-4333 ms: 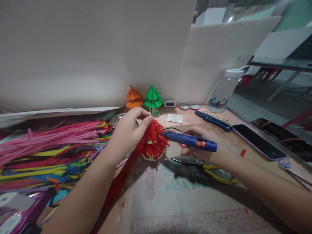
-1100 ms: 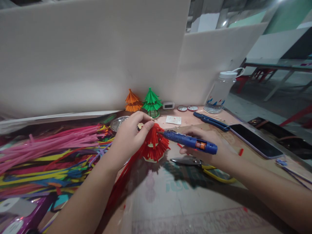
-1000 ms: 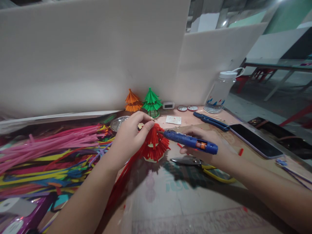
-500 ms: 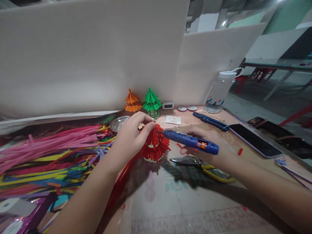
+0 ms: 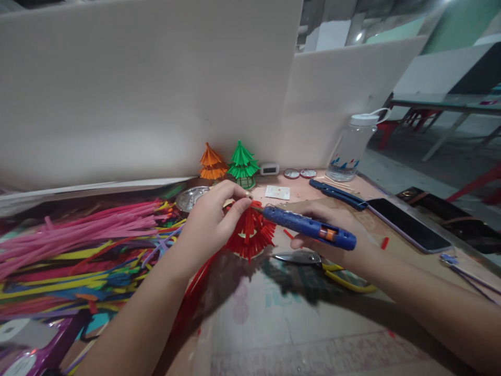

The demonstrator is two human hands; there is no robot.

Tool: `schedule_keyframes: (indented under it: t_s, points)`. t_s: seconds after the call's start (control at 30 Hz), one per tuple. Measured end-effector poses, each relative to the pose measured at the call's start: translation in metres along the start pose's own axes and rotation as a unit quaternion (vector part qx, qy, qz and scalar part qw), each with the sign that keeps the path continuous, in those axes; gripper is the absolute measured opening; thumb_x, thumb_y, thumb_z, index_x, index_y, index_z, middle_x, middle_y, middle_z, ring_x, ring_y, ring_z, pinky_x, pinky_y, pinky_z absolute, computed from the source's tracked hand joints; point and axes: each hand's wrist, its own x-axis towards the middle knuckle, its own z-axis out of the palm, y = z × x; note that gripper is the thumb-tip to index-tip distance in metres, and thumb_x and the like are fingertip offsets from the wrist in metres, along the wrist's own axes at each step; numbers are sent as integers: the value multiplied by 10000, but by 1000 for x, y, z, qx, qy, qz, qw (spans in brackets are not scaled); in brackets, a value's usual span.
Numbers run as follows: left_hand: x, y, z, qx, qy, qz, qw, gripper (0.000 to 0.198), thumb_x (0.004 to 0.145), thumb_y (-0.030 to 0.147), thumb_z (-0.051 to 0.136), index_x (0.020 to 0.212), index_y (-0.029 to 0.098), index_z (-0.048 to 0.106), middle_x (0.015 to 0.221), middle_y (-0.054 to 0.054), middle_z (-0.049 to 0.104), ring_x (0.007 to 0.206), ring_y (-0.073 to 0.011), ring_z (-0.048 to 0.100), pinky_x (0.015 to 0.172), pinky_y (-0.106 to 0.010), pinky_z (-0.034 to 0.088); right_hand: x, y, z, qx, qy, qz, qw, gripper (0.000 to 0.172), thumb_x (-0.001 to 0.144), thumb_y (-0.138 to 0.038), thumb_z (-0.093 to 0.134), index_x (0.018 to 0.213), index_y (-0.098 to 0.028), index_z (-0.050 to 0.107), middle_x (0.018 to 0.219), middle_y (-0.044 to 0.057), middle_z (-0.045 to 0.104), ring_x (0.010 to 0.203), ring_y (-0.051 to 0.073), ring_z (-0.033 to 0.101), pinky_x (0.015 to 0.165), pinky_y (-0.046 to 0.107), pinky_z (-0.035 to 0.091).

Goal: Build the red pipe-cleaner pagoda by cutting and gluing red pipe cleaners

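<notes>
My left hand (image 5: 211,222) pinches the top of a red pipe-cleaner tree (image 5: 252,241), thumb and forefinger closed together; the hand covers part of its left side. The tree has tiers of hanging red fringe. In my right hand (image 5: 340,235) is a blue pen-shaped tool (image 5: 299,222) with an orange part in its side slot. Its thin metal tip points left and reaches the tree's top, near my left thumb; whether it touches I cannot tell. Below the tool lie scissors (image 5: 332,277) with yellow handles.
Pipe cleaners (image 5: 86,235) in many colours cover the left side. Orange (image 5: 213,163) and green (image 5: 242,163) trees stand by the white board (image 5: 148,94). At right are a water bottle (image 5: 344,151), a dark blue utility knife (image 5: 338,194) and a phone (image 5: 409,224).
The blue tool has shifted slightly right and down, its tip still at the tree's top. The red tree has turned or tilted a little under my left fingers.
</notes>
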Motion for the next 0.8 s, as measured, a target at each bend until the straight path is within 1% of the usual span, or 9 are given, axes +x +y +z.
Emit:
schedule_keyframes:
  t_s: [0.1,0.23,0.43,0.53,0.67,0.73,0.8]
  points:
    - [0,-5,-1,-20,-2,-19,1000,113,984,260,552,926,198,628,947,-12,683,907,-179,624,818,-307,453,-1,5,1,28,12,1,1000,320,826,-456,790,996,-205,687,837,32,736,680,158,653,624,262,498]
    - [2,-14,-2,-38,3,-37,999,135,976,299,569,937,201,653,936,-7,693,873,-174,624,804,-298,448,0,8,-1,63,13,-14,998,296,846,-459,772,993,-216,688,892,38,739,764,189,681,680,280,527]
    - [4,-18,-2,-39,8,-46,998,137,963,305,579,921,202,659,927,-5,703,867,-171,627,799,-287,452,3,2,0,52,-12,3,999,259,832,-398,792,883,-194,641,772,11,705,646,143,640,575,233,492]
    - [4,-19,-2,-38,10,-50,998,140,962,311,579,922,201,655,940,-8,705,881,-172,630,817,-290,457,1,4,1,60,-19,1,998,306,820,-418,801,956,-198,638,794,9,713,640,132,644,564,222,495]
    - [4,-20,-2,-30,13,-56,998,129,958,298,578,934,196,653,949,-15,708,881,-176,634,830,-301,468,-2,13,3,35,-35,12,999,364,833,-418,794,1106,-239,633,957,23,741,721,139,675,607,233,506]
    - [3,-20,-2,-26,15,-52,998,125,957,293,578,935,196,655,945,-16,709,876,-177,634,835,-306,471,-3,17,4,18,-38,18,999,385,829,-430,797,1123,-244,631,1012,32,745,751,145,681,626,244,505]
    - [3,-19,-2,-21,16,-44,999,129,959,292,577,928,196,656,936,-16,708,870,-178,634,834,-308,473,-2,18,4,10,-34,24,999,398,818,-449,802,1109,-236,634,1007,36,748,761,152,682,646,256,506]
